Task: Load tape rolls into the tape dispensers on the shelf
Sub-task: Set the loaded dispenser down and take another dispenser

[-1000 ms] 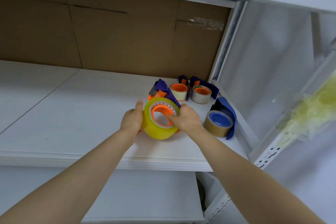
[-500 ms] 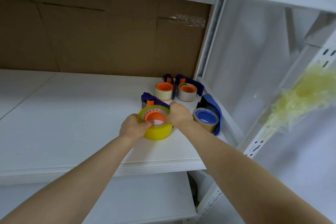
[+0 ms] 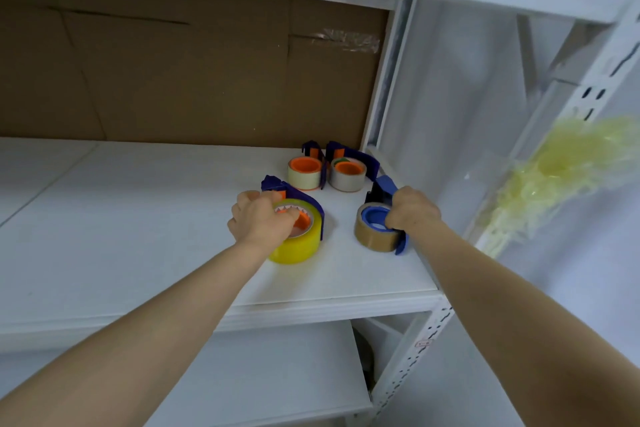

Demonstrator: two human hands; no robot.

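A yellow tape roll [image 3: 298,247] lies flat on the white shelf [image 3: 138,218], seated on the orange hub of a dark blue dispenser [image 3: 313,203]. My left hand [image 3: 260,220] rests on top of it, fingers curled over the hub. To the right lies a brown tape roll [image 3: 375,236] on a blue dispenser [image 3: 384,185]; my right hand [image 3: 412,210] grips that dispenser's side and hub. Behind them stand two more loaded dispensers, one with a pale roll [image 3: 304,173], one with a grey roll [image 3: 348,175].
A brown cardboard panel [image 3: 173,73] backs the shelf. A white slotted upright post [image 3: 412,350] stands at the shelf's right front corner. Crumpled yellowish plastic film [image 3: 568,170] hangs at the right. A lower shelf [image 3: 242,374] sits below.
The yellow roll and its dispenser went down flat onto the shelf. My right hand left it and moved right onto the brown roll's blue dispenser. My left hand shifted on top of the yellow roll.
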